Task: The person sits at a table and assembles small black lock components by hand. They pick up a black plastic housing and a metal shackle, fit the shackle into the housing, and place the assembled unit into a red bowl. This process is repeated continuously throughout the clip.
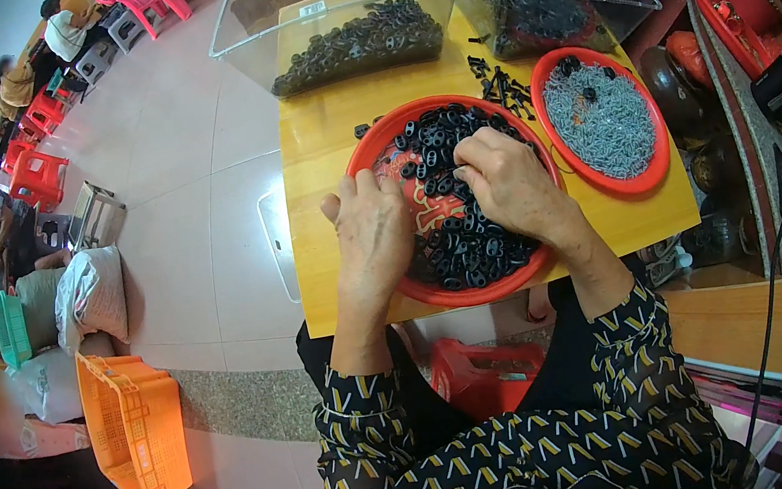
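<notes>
Wooden table (324, 133), pale tiled floor (188, 174), red stools (36, 171)

I see both hands in the big red plate (367, 152), on the pile of black rings (472, 242). At 3 o'clock the small red plate (658, 166) of grey bits sits just beside it, so no way through there. At 12 o'clock two clear tubs (242, 26) block the far edge, with loose black pieces (501, 86) in front. At 9 o'clock a bare strip of yellow table (324, 234) is free. So is the corner at 5 o'clock.
</notes>
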